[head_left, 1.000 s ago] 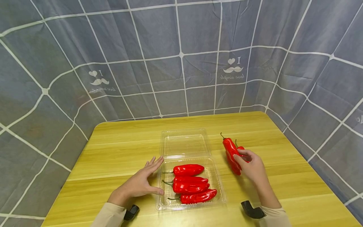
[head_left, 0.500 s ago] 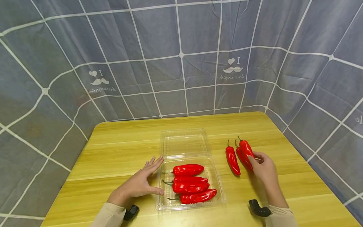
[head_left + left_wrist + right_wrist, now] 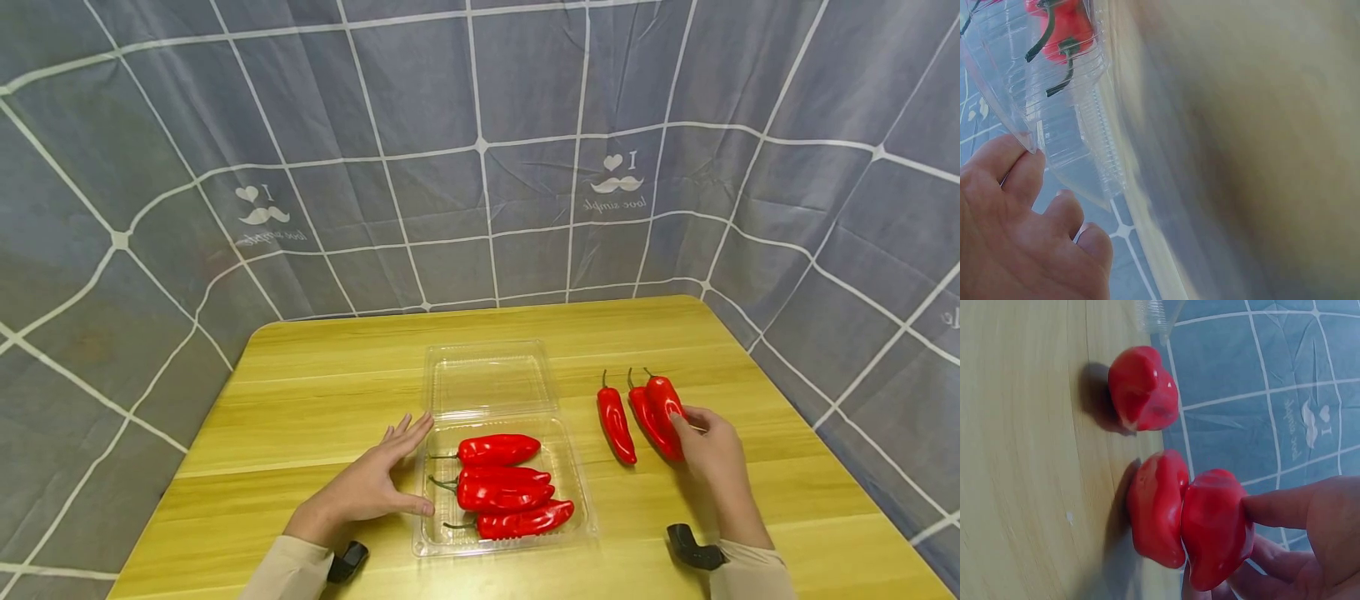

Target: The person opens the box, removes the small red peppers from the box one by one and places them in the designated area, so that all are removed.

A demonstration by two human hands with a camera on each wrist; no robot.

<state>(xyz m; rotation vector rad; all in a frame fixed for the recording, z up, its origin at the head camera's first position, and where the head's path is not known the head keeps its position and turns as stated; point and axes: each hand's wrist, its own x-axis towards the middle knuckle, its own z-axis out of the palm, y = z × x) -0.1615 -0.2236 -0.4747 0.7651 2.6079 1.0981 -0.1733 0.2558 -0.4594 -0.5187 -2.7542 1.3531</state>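
Toward the right of the table, my right hand [image 3: 717,454] pinches a long red pepper [image 3: 665,398] between thumb and fingers, its green stem pointing away. The right wrist view shows this pepper [image 3: 1215,519] against a second red pepper [image 3: 1159,506]. A third red pepper [image 3: 617,425] lies apart to their left. My left hand [image 3: 371,483], thumb and fingers spread, rests at the left side of a clear plastic clamshell box [image 3: 577,500]. Several red peppers [image 3: 502,490] lie crosswise in its base, stems to the left. In the left wrist view, fingertips [image 3: 1035,164] touch the box's edge.
The box's lid [image 3: 489,379] lies folded back on the wooden table [image 3: 337,358]. A grey curtain with white grid lines [image 3: 420,192] hangs behind the table and at both sides.
My right hand has carried its pepper rightward and lowered it against the second pepper, uncovering the third pepper on the left. The left hand and box have stayed put.
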